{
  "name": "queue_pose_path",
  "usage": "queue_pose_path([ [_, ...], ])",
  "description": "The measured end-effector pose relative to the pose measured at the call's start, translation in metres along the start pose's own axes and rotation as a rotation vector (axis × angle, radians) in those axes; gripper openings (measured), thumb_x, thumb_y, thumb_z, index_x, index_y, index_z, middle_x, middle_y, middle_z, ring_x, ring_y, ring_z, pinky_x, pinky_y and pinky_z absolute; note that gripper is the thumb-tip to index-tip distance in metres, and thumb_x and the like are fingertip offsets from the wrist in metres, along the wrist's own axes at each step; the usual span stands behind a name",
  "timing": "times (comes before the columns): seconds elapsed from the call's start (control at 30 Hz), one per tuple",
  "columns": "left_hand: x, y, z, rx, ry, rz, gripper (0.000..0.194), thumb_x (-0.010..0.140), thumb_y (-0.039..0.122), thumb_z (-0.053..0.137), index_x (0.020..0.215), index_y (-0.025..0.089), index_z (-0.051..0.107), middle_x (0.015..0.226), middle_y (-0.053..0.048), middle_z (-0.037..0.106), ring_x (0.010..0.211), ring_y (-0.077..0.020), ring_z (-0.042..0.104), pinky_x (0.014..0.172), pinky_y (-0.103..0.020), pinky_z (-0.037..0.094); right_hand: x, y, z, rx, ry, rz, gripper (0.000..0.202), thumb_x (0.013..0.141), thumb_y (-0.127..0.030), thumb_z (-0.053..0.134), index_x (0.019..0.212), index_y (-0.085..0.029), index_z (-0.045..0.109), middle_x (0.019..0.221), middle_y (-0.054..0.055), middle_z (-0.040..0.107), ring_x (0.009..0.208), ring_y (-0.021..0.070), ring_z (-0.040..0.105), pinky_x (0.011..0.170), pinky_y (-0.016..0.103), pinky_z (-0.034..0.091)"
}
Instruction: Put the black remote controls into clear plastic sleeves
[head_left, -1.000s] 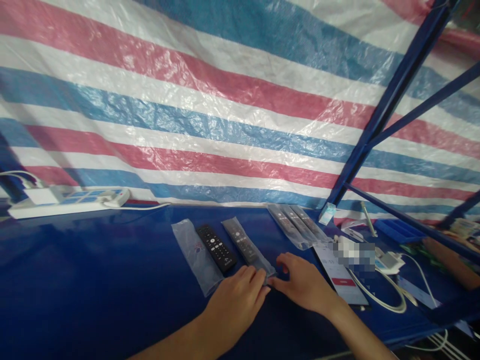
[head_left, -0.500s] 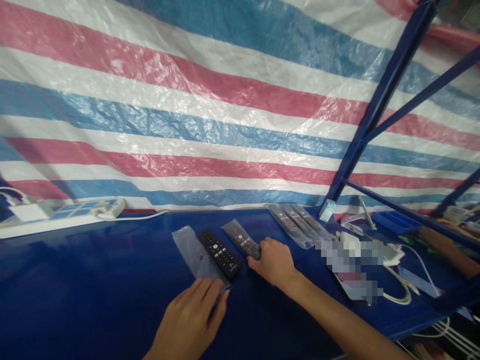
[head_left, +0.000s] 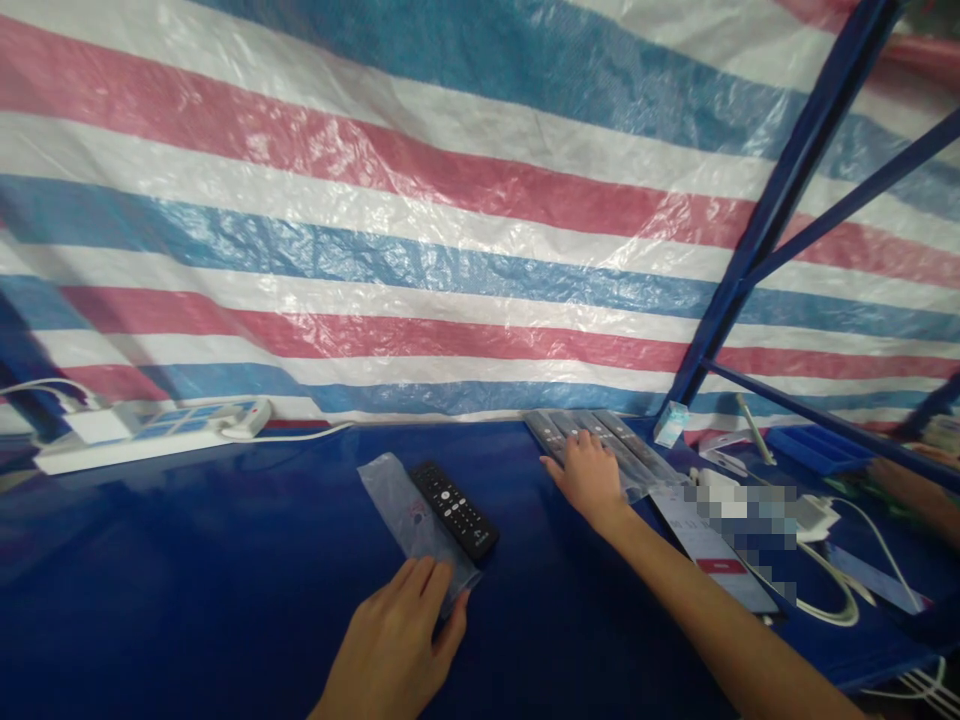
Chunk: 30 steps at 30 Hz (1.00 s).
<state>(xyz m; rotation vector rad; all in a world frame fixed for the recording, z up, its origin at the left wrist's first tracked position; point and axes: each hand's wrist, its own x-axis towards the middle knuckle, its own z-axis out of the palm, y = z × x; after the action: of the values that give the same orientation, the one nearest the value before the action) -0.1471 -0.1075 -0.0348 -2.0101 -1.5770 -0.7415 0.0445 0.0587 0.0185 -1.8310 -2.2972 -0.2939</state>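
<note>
A black remote control (head_left: 454,508) lies unwrapped on the blue table (head_left: 187,580). Along its left side is a clear plastic bag (head_left: 409,515), whose lower end is pinched in my left hand (head_left: 397,630). Farther back and to the right, my right hand (head_left: 589,480) rests over a row of bagged remotes (head_left: 630,445), its thumb out to the left. What its fingertips press on is partly hidden under the hand.
A white power strip (head_left: 161,430) lies at the back left. To the right are a small box (head_left: 670,424), a phone (head_left: 720,560), white cables, a blue tray (head_left: 817,450) and a blue metal frame (head_left: 772,200). Another person's arm (head_left: 915,495) shows at far right.
My right hand has moved back and right, to the row of bagged remotes. The single bagged remote it held is now in that row. My left hand still holds the bag.
</note>
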Motion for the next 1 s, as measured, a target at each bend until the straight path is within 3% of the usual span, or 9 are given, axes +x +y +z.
queue_pose_path([
  [0.07,0.000,-0.001,-0.002,0.016,-0.037,-0.019,0.028,0.093,0.021,0.034,0.073,0.022,0.054,0.066,0.000,0.060,0.057,-0.0146,0.060,0.049,-0.025,0.045,-0.015,-0.014,-0.006,0.081,0.013,-0.129,0.046,0.092,-0.049,0.045,0.106,-0.010,0.065,0.110,0.018,0.064,0.103,0.0274,0.061,0.085,0.036,0.045],
  [0.2,-0.002,-0.004,-0.003,0.053,-0.117,-0.059,0.027,0.090,0.017,0.036,0.071,0.022,0.054,0.065,0.000,0.058,0.058,-0.0159,0.060,0.047,-0.025,0.045,-0.044,-0.049,-0.019,0.257,-0.185,-0.356,0.051,0.084,-0.062,0.051,0.095,-0.016,0.068,0.101,0.011,0.067,0.093,0.0241,0.064,0.079,0.033,0.047],
  [0.33,-0.008,-0.009,0.000,0.089,-0.187,-0.097,0.026,0.090,0.015,0.036,0.074,0.020,0.057,0.069,-0.002,0.059,0.063,-0.0187,0.063,0.050,-0.027,0.049,-0.056,-0.074,-0.022,0.223,-0.238,-0.418,0.049,0.080,-0.059,0.056,0.092,-0.013,0.070,0.097,0.014,0.068,0.093,0.0276,0.065,0.078,0.035,0.048],
  [0.43,-0.010,-0.013,0.002,0.109,-0.289,-0.122,0.026,0.091,0.012,0.037,0.080,0.019,0.059,0.074,-0.003,0.062,0.069,-0.0188,0.065,0.055,-0.027,0.052,-0.056,-0.077,-0.019,0.187,-0.219,-0.397,0.041,0.081,-0.048,0.056,0.092,-0.012,0.071,0.095,0.014,0.069,0.093,0.0276,0.066,0.078,0.035,0.048],
  [0.53,-0.005,-0.013,0.000,0.104,-0.458,-0.145,0.028,0.088,0.005,0.037,0.089,0.019,0.062,0.084,-0.003,0.065,0.077,-0.0179,0.067,0.062,-0.027,0.055,-0.055,-0.064,-0.018,0.151,-0.221,-0.332,0.039,0.078,-0.046,0.057,0.089,-0.012,0.072,0.093,0.015,0.070,0.090,0.0281,0.067,0.075,0.034,0.048],
  [0.7,0.018,0.002,-0.010,0.079,-0.670,-0.104,0.040,0.082,-0.004,0.035,0.101,0.019,0.061,0.096,-0.006,0.066,0.089,-0.0201,0.067,0.070,-0.031,0.056,-0.060,-0.014,-0.019,0.117,-0.274,-0.202,0.034,0.075,-0.045,0.057,0.080,-0.014,0.071,0.087,0.014,0.072,0.082,0.0268,0.068,0.067,0.031,0.046],
  [0.83,0.038,0.014,-0.006,0.051,-0.680,-0.021,0.044,0.080,-0.007,0.033,0.106,0.018,0.059,0.101,-0.008,0.065,0.093,-0.0213,0.065,0.070,-0.032,0.055,-0.072,0.026,-0.019,0.181,-0.269,-0.153,0.028,0.076,-0.045,0.057,0.071,-0.019,0.067,0.079,0.009,0.071,0.074,0.0229,0.067,0.061,0.029,0.042],
  [1.0,0.052,0.013,0.014,0.009,-0.592,-0.034,0.032,0.088,0.002,0.034,0.096,0.018,0.061,0.093,-0.006,0.066,0.087,-0.0180,0.065,0.071,-0.028,0.053,-0.104,0.058,-0.025,0.293,-0.237,-0.135,0.026,0.075,-0.043,0.060,0.060,-0.022,0.059,0.074,0.005,0.067,0.064,0.0192,0.063,0.056,0.029,0.039],
])
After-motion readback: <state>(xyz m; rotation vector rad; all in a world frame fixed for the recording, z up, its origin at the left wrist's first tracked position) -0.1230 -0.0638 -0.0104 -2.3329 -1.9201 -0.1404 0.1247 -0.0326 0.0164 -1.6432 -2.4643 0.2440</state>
